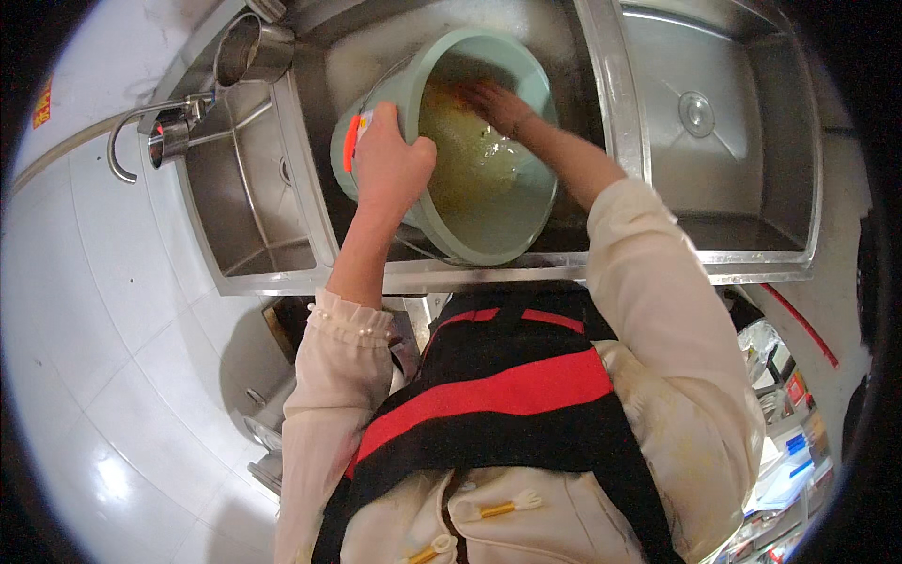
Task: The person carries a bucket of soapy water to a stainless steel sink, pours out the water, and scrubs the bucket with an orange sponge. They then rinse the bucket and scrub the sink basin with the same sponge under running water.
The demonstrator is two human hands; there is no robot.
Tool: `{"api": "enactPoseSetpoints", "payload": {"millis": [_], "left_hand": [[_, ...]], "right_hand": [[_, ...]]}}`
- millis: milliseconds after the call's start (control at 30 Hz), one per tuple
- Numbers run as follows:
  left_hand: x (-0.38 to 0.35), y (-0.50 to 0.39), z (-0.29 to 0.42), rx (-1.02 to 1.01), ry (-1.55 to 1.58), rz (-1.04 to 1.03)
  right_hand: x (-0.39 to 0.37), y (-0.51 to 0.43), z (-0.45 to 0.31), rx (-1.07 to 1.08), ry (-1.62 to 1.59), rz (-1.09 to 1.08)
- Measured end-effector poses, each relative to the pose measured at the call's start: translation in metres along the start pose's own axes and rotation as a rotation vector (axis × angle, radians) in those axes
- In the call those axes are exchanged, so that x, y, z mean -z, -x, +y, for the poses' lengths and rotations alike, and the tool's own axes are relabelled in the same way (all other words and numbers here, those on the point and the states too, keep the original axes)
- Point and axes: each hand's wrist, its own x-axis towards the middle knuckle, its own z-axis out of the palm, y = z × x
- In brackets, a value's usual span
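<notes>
A pale green plastic bucket (430,204) lies tilted in the middle basin (571,42) of a stainless steel sink, its mouth turned towards me and to the right. Cloudy yellowish liquid (458,162) shows inside it. My left hand (391,158) is on the bucket's outer left side near the rim, by an orange and white label or grip; its thumb lies at the rim. Inside the bucket's mouth is my right hand (497,106), fingers stretched out and blurred, over or in the liquid. Whether it touches the inner wall cannot be told.
A narrow basin (239,204) lies left, with a curved metal faucet (120,141) and steel cylindrical containers (246,53) beside it. On the right is another steel basin (705,169) with a round drain. Assorted packages (782,472) are at lower right, near a red rod (803,328).
</notes>
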Motion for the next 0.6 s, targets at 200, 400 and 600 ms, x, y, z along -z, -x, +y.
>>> {"api": "enactPoseSetpoints", "payload": {"millis": [200, 400, 600], "left_hand": [[0.006, 0.005, -0.011, 0.016, 0.037, 0.040], [0.008, 0.005, -0.026, -0.029, 0.044, 0.099], [0.006, 0.011, -0.017, 0.024, 0.021, 0.057]], "right_hand": [[-0.033, 0.036, -0.096, -0.138, -0.176, -0.668], [0.040, -0.012, -0.099, 0.063, -0.220, -0.613], [0.050, -0.025, 0.021, 0.140, 0.213, -0.095]]}}
